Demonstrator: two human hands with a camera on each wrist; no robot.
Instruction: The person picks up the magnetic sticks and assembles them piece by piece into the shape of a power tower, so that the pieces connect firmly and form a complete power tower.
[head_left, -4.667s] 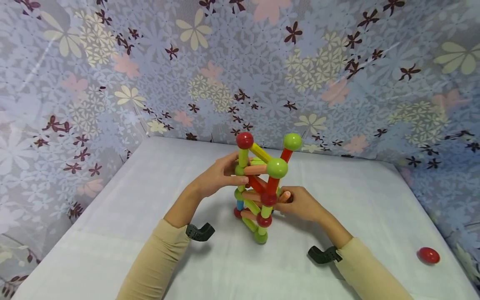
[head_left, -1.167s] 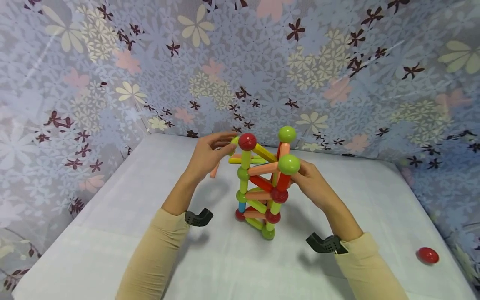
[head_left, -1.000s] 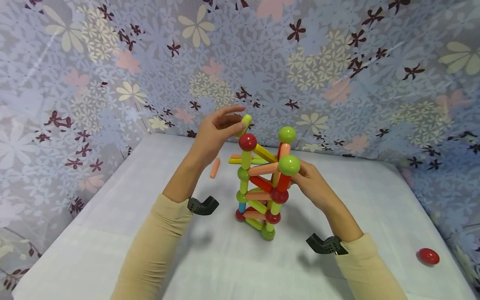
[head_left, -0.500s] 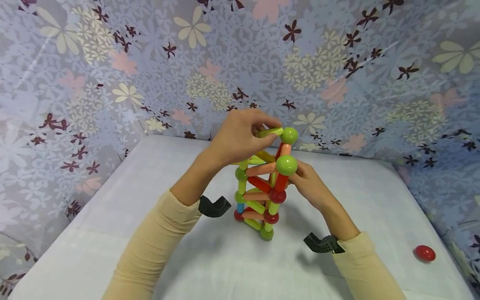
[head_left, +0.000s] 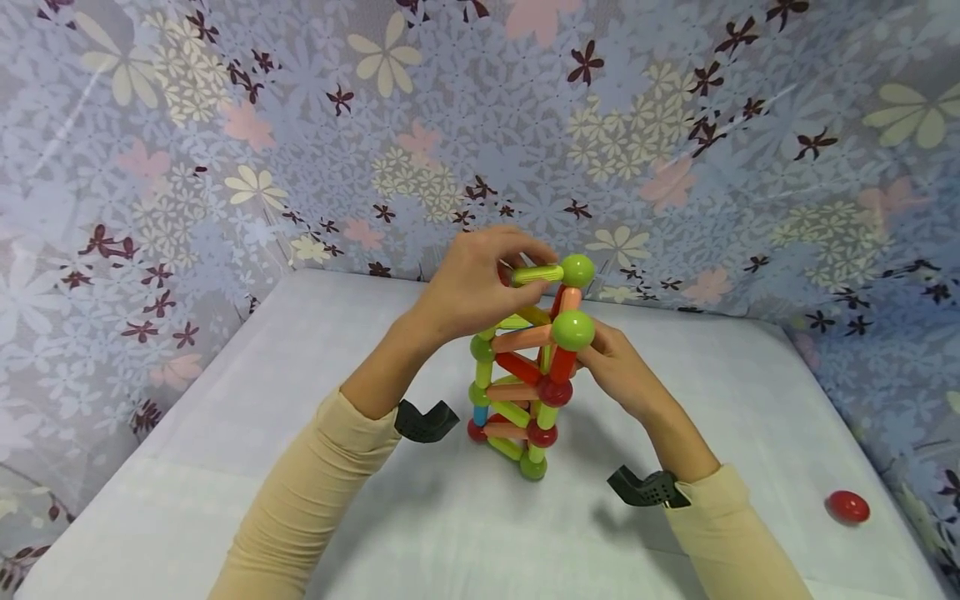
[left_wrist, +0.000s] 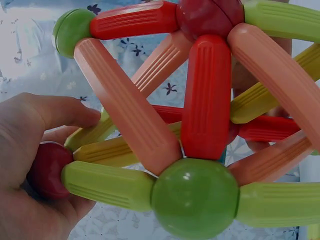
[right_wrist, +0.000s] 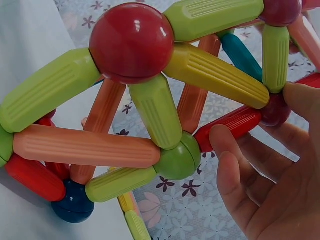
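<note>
A tower of magnetic rods and balls (head_left: pixel 514 392) stands upright on the table. In the head view my left hand (head_left: pixel 468 279) pinches a yellow-green magnetic rod (head_left: pixel 538 274), whose right end meets the green ball (head_left: pixel 577 272) on the tower's rear top corner. The left wrist view shows that hand beside a red ball (left_wrist: pixel 51 170), which it mostly hides in the head view. My right hand (head_left: pixel 622 371) holds the tower's right side from behind. In the right wrist view its curled fingers touch a red rod (right_wrist: pixel 232 129) and a dark red ball (right_wrist: pixel 276 111).
A loose red half-round piece (head_left: pixel 848 507) lies near the right edge of the white-covered table (head_left: pixel 187 492). Floral cloth (head_left: pixel 480 125) hangs behind and at the sides. Black wrist mounts (head_left: pixel 426 422) sit at both cuffs.
My left hand has brought the yellow-green rod from left of the tower up and over to the rear green ball. Earlier, my right hand moved higher on the tower, then stayed there.
</note>
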